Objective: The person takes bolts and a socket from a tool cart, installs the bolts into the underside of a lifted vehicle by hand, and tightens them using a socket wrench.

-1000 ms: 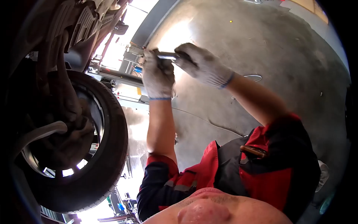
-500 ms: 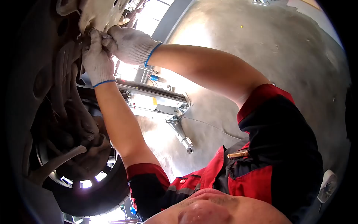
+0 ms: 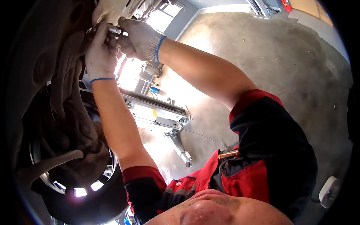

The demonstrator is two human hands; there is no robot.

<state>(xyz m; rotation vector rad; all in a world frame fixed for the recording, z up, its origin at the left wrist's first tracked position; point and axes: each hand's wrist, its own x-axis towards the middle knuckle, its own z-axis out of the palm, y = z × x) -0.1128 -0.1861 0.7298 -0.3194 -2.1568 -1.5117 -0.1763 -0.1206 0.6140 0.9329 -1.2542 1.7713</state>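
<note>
A shiny metal tool (image 3: 117,30) lies between my two gloved hands at the car's underside (image 3: 107,11). My left hand (image 3: 100,56), in a whitish knitted glove with a blue cuff, is raised with its fingers closed around the tool's left end. From the right, my right hand (image 3: 142,39), gloved alike, has its fingers wrapped round the other end. What the tool's tip touches is hidden behind my left fingers. Suspension arms (image 3: 77,86) hang just left of and below my left hand.
A wheel (image 3: 86,208) hangs at lower left, with a curved metal bar (image 3: 56,162) before it. Behind my forearms a lift arm (image 3: 178,146) and its grey beam (image 3: 157,103) stand on the concrete floor (image 3: 270,71). A red extinguisher (image 3: 286,5) is at top right.
Over the last second both hands moved up and left, from open air to the car's underside. Since half a second ago my right hand has shifted slightly right, and the tool between the hands shows.
</note>
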